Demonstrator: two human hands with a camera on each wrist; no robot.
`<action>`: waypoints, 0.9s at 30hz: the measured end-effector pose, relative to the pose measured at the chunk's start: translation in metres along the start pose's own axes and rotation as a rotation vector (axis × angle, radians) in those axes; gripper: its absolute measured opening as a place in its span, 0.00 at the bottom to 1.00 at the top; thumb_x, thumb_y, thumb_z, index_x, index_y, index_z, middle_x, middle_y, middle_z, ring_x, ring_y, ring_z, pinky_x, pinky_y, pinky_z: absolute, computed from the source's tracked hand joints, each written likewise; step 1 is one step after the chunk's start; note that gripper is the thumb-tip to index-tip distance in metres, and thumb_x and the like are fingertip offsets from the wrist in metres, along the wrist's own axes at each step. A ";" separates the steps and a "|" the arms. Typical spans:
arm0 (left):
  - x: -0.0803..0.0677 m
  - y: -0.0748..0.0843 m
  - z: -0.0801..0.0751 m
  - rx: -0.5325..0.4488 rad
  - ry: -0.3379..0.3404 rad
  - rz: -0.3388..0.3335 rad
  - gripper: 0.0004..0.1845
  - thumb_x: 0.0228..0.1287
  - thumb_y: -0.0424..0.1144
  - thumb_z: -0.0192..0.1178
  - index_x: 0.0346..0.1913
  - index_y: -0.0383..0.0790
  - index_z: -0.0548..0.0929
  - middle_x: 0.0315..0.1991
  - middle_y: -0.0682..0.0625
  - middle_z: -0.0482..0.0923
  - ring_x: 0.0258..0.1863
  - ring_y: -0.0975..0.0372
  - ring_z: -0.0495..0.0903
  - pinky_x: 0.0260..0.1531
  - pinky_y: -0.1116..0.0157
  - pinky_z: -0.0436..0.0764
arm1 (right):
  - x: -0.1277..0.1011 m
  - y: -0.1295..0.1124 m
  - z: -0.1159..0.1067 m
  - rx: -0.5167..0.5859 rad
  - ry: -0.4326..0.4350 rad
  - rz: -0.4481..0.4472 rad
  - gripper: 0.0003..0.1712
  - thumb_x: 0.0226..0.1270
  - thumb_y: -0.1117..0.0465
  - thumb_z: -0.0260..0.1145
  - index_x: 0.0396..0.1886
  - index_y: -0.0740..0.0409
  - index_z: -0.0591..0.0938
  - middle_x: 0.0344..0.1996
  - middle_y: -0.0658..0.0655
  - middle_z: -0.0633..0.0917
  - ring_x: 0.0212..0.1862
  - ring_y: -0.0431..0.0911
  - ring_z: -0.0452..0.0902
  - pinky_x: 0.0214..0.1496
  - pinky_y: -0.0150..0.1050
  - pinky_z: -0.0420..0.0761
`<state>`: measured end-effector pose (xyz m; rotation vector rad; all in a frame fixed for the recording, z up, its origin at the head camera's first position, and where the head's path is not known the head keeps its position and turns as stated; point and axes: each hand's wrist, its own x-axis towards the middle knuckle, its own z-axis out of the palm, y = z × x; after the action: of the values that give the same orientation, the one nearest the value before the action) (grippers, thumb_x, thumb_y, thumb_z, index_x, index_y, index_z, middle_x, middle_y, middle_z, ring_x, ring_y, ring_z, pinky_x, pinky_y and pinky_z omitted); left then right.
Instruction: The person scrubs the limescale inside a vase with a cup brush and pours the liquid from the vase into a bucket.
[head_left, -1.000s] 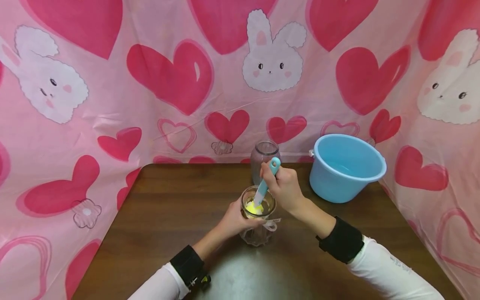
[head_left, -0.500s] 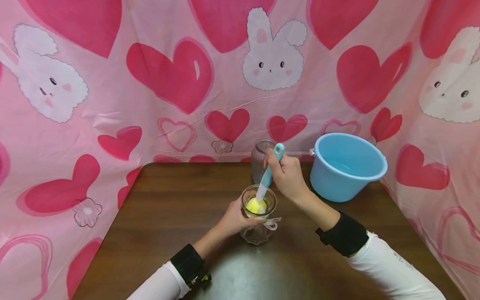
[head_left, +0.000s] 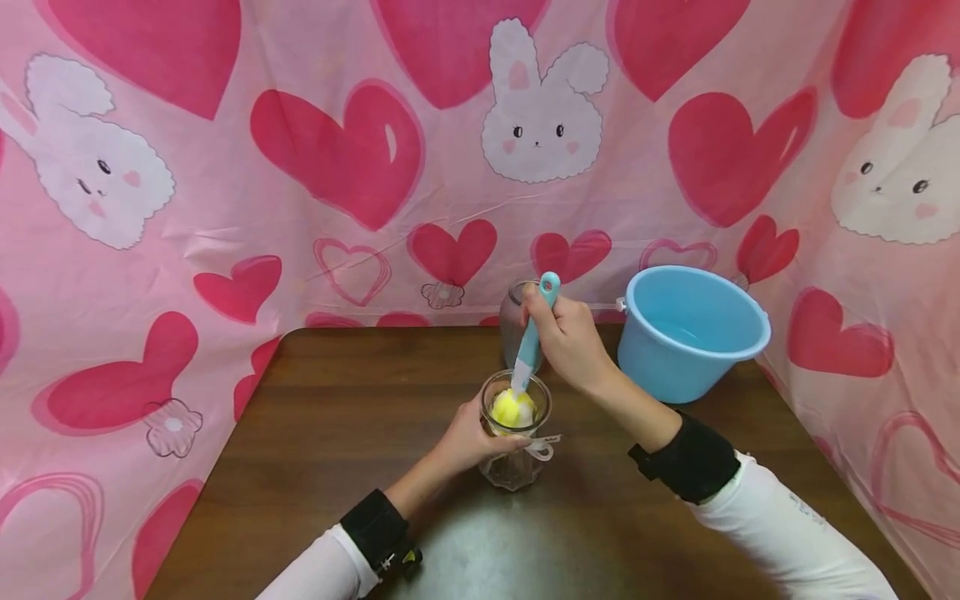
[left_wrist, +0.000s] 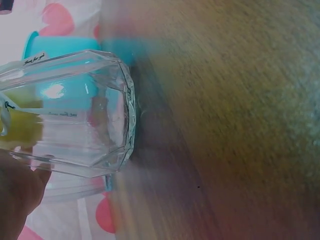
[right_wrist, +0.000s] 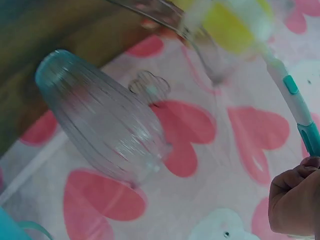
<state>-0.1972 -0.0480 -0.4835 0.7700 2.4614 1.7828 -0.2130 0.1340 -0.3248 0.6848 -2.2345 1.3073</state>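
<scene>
My left hand (head_left: 471, 439) grips a clear glass jar (head_left: 512, 475) by its upper part, just above the table. A white ribbon (head_left: 542, 450) is tied round the jar; in the left wrist view the faceted glass base (left_wrist: 117, 115) shows. With my right hand (head_left: 570, 343) I hold a bottle brush by its blue handle (head_left: 529, 340), tilted over the jar's mouth. Its yellow-and-white sponge head (head_left: 513, 409) sits inside the jar near the rim. The right wrist view shows the brush's white-and-teal stem (right_wrist: 291, 92) running up to my fingers.
Behind my right hand a second, ribbed glass jar (head_left: 512, 333) stands at the back of the brown table (head_left: 360, 400). A light blue bucket (head_left: 667, 367) stands at the back right. A pink cloth (head_left: 450, 192) with hearts and rabbits hangs behind.
My right hand has drawn the brush upward, so the sponge head sits higher in the jar than a second ago. My left hand and the jar stay in place.
</scene>
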 end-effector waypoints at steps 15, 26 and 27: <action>0.000 -0.003 0.000 -0.002 -0.015 0.017 0.43 0.49 0.42 0.83 0.70 0.45 0.74 0.59 0.52 0.83 0.55 0.62 0.82 0.58 0.62 0.78 | -0.005 0.000 0.000 -0.041 -0.104 -0.019 0.23 0.84 0.53 0.54 0.27 0.55 0.83 0.16 0.48 0.72 0.23 0.44 0.68 0.26 0.39 0.70; 0.001 -0.004 -0.001 -0.018 -0.037 -0.019 0.43 0.53 0.42 0.81 0.72 0.49 0.72 0.62 0.53 0.82 0.58 0.62 0.81 0.59 0.60 0.79 | -0.016 0.010 0.012 -0.056 -0.277 0.047 0.22 0.84 0.54 0.55 0.28 0.55 0.83 0.15 0.43 0.71 0.24 0.41 0.70 0.29 0.37 0.73; 0.001 -0.004 -0.001 -0.020 -0.042 -0.019 0.43 0.53 0.43 0.81 0.72 0.49 0.72 0.62 0.52 0.82 0.58 0.61 0.81 0.58 0.59 0.79 | -0.018 0.010 0.014 -0.059 -0.303 0.048 0.22 0.84 0.53 0.55 0.27 0.54 0.83 0.14 0.43 0.71 0.23 0.40 0.70 0.28 0.37 0.72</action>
<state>-0.1998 -0.0498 -0.4868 0.7721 2.4130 1.7626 -0.2075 0.1296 -0.3486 0.8608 -2.5322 1.2214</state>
